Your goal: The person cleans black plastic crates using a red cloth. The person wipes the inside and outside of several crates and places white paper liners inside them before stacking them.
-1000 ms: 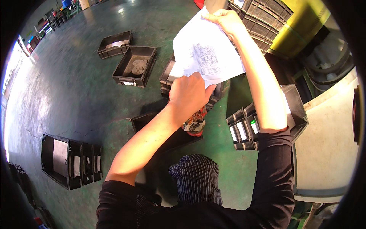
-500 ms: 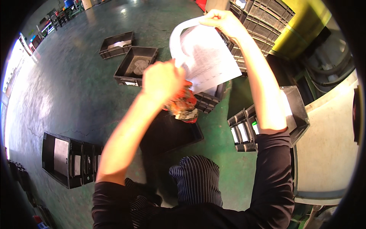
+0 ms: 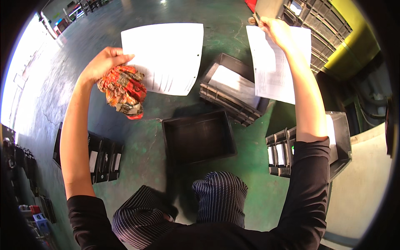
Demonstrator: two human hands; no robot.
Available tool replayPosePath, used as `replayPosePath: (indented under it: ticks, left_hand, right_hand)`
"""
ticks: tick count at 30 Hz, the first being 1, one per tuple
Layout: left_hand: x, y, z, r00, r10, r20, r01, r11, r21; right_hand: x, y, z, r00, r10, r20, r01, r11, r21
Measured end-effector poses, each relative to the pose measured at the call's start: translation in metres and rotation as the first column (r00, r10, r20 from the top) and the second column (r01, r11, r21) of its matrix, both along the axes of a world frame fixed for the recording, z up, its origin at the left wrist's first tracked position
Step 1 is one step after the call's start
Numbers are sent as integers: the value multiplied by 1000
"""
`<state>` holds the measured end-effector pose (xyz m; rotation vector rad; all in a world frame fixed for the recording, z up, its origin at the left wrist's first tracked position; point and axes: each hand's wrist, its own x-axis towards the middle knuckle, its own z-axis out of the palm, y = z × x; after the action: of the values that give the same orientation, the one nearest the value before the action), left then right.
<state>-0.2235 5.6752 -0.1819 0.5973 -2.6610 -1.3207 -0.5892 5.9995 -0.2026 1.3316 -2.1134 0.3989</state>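
Note:
At the left, my left hand point(image 3: 104, 62) pinches a corner of a white punched sheet of paper point(image 3: 171, 54) between thumb and fingers. A crumpled red, orange and brown patterned rag point(image 3: 125, 89) hangs bunched from the same closed hand. On the right, my right hand point(image 3: 277, 32) grips the top edge of another white paper point(image 3: 266, 79) with printed lines; my forearm covers part of it. Both papers hang in the air, apart from each other. Between and below them stands a black plastic crate point(image 3: 227, 107) with white paper lying in it. Nearer me is a second black crate point(image 3: 202, 160).
Black crates with white labels point(image 3: 104, 160) stand at the left, beside my forearm. More black crates point(image 3: 281, 152) stand at the right under my arm. Tall stacked crates point(image 3: 316, 29) and a yellow surface point(image 3: 362, 46) rise at the far right. The green floor point(image 3: 254, 183) is worn.
My hands have moved apart. The papers held together and curled between them are now separate, one in each hand. The rag has gone left with my left hand.

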Motion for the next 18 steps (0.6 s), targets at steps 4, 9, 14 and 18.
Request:
replayPosePath:
  ticks: [4,9,14,18]
  left_hand:
    - [32,-8,-36,993,96,62,-107,971,214]
    - [52,4,-68,993,94,-67,-50,873,484]
    - [75,-7,-99,978,68,-195,79,749,658]
    - [87,-1,-128,937,318,-146,-76,591,803]
  right_hand:
    - [13,-23,-45,1000,29,-3,-29,998,53]
    - [35,-40,-140,999,-46,7,42,953,300]
    - [130,-60,-169,133,430,893,-352,863,-362]
    - [161,-45,-253,-434,418,798,-84,863,-498]
